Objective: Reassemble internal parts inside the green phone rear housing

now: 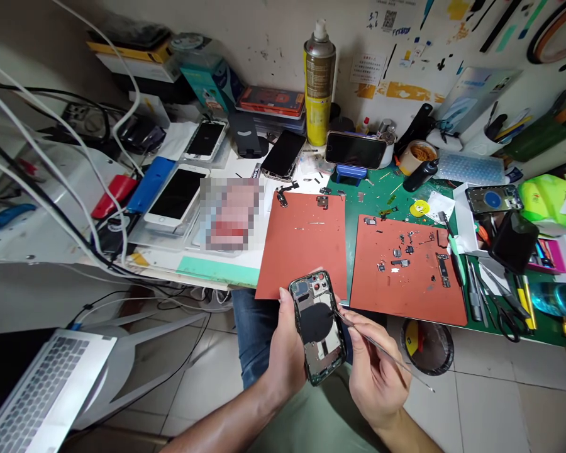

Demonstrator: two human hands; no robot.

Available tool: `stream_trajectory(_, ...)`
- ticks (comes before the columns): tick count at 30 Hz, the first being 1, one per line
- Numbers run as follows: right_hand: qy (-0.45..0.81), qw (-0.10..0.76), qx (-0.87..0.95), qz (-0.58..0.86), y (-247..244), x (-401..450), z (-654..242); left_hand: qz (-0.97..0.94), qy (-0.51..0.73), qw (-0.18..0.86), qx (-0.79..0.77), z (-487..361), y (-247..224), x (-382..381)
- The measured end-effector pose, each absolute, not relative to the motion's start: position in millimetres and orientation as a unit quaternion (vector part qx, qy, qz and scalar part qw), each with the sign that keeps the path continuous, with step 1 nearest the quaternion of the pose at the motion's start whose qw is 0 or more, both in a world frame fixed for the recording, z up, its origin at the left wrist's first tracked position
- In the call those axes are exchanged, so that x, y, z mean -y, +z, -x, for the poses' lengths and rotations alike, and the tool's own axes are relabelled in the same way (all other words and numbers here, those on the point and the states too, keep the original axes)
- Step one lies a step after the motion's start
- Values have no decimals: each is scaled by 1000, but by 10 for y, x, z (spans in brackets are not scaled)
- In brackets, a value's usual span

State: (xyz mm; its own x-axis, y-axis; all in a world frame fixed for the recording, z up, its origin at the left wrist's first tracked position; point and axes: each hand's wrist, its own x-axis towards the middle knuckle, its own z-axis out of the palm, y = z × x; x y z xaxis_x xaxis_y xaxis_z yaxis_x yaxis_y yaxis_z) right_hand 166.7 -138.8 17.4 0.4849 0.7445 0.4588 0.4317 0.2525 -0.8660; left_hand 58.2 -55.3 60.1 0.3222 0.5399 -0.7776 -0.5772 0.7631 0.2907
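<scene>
Forearms (221, 418): ours, bare, reaching up from the lower edge.
Left hand (290, 346): our fingers hold the phone shell (316, 322) along its left side, thumb on the rim; those beneath it are hidden.
Right hand (380, 371): our fingers are pinched narrow on a tool (396, 362), its tip at the phone shell's right edge; whether it touches, we cannot tell.
Phone shell: just left of our right fingers and against our left palm, the nearer hand; its long axis runs away from us, far end leaning left.
Its inside: matte black disc, dull metal plates, round holes at the far end, rounded dark rim.
Tool: slim, shiny metal.
Mats: smooth, brick-red; left mat (306, 251) just ahead of our fingers, right mat (375, 296) ahead and right, strewn with small parts (400, 262).
Worktop (352, 207): green, beyond our fingers.
</scene>
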Motion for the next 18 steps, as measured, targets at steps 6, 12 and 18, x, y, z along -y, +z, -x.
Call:
stream_trajectory(6, 96, 630, 531, 559, 244, 1327, -1719, 20, 336, 819, -465, -564, 590, 536)
stream_trajectory(12, 107, 631, 537, 550, 230, 1349, -1731, 22, 325, 839, -435, -572, 596, 540)
stream_trajectory(18, 101, 633, 536, 550, 197, 1371, -1725, 17, 329, 843, -425, -577, 591, 536)
